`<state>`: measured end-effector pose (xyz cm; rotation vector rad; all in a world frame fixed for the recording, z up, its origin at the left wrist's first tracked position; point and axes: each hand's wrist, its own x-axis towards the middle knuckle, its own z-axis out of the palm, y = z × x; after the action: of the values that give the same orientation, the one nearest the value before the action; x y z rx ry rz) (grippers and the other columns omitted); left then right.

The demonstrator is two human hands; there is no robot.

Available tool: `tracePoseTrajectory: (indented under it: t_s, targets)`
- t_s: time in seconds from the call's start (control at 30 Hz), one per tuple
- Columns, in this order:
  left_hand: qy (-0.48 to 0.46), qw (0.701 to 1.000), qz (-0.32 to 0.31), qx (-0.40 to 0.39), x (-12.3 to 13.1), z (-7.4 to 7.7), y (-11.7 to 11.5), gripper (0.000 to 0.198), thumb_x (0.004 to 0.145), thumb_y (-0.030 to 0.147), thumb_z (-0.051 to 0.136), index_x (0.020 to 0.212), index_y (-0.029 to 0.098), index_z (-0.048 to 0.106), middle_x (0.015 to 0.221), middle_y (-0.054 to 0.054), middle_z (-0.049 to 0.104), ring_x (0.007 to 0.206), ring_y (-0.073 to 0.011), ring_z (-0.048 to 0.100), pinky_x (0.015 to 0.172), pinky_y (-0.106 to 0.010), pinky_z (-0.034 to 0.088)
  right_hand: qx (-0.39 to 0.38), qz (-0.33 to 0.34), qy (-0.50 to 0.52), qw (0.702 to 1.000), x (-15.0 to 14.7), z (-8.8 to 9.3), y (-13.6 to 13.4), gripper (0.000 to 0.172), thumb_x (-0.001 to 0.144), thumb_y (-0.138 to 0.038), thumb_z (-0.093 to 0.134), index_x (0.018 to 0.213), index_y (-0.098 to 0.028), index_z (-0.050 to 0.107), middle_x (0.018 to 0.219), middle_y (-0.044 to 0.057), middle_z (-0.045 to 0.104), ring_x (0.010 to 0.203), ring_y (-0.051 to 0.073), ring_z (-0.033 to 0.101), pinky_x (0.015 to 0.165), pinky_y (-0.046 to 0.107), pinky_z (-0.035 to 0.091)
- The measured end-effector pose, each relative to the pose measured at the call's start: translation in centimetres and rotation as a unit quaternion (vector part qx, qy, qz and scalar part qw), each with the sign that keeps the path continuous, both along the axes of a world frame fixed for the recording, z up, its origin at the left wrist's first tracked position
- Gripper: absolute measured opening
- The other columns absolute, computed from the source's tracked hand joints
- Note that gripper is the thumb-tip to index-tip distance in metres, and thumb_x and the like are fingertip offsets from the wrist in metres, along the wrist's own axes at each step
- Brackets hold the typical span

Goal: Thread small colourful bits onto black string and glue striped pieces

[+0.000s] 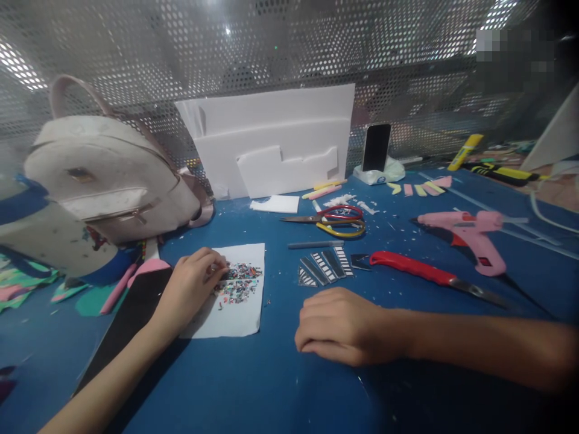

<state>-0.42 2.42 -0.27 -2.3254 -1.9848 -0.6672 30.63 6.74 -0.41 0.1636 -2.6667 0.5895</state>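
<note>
My left hand (192, 283) rests on a white sheet (235, 310), its fingertips pinched together at the edge of a small heap of coloured glitter bits (239, 282). Whether a bit is between the fingers I cannot make out. My right hand (341, 325) lies on the blue table (271, 386) with its fingers curled under, holding nothing visible. Just beyond it lie several black-and-white striped strips (325, 265) and a red-handled knife (425, 274).
A white backpack (104, 181) stands at the left beside a black sheet (131, 313). White foam boards (275, 144) lean against the perforated back wall. Scissors (337, 220), a pink glue gun (470, 232), a propped phone (376, 147) and coloured foam scraps (423, 188) lie around.
</note>
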Motion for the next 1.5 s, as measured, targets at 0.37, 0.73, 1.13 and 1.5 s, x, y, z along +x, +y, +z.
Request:
tracePoseTrajectory:
  t_s: [0.37, 0.73, 1.13, 1.5]
  targets:
    - [-0.048, 0.995, 0.075, 0.036, 1.4, 1.7, -1.3, 0.015, 0.085, 0.034, 0.057, 0.081, 0.021, 0.063, 0.071, -0.001, 0.063, 0.071, -0.0208, 0.057, 0.069, -0.032, 0.04, -0.005, 0.0, -0.006, 1.0, 0.1, 0.0, 0.2, 0.016, 0.096, -0.017, 0.043, 0.094, -0.015, 0.058, 0.084, 0.003, 0.063, 0.074, 0.013, 0.051, 0.069, 0.026, 0.039]
    - [-0.193, 0.978, -0.025, -0.074, 7.7, 3.7, -3.0, 0.013, 0.083, 0.033, 0.064, 0.076, 0.022, 0.065, 0.077, 0.001, 0.069, 0.073, -0.0161, 0.064, 0.069, -0.027, 0.048, -0.118, -0.154, 0.046, 0.98, 0.1, 0.2, 0.0, 0.008, 0.088, -0.013, 0.053, 0.088, -0.017, 0.06, 0.079, 0.0, 0.062, 0.069, 0.01, 0.053, 0.065, 0.023, 0.041]
    - [-0.34, 0.935, -0.098, -0.023, 11.3, 0.9, -5.3, 0.018, 0.081, 0.017, 0.069, 0.091, 0.031, 0.063, 0.076, 0.005, 0.066, 0.069, -0.0149, 0.06, 0.067, -0.028, 0.048, -0.094, -0.18, 0.06, 0.977, 0.5, 0.8, 0.8, 0.008, 0.086, -0.016, 0.051, 0.082, -0.016, 0.058, 0.064, -0.003, 0.047, 0.062, 0.011, 0.041, 0.061, 0.024, 0.033]
    - [-0.412, 0.91, -0.024, -0.045, 11.0, 0.5, -4.9, 0.026, 0.077, 0.012, 0.069, 0.093, 0.033, 0.063, 0.077, 0.006, 0.064, 0.072, -0.0115, 0.063, 0.069, -0.017, 0.055, -0.13, -0.18, 0.087, 0.971, 0.6, 0.8, 1.0, 0.005, 0.083, -0.013, 0.054, 0.082, -0.018, 0.055, 0.062, -0.005, 0.047, 0.058, 0.009, 0.04, 0.059, 0.024, 0.032]
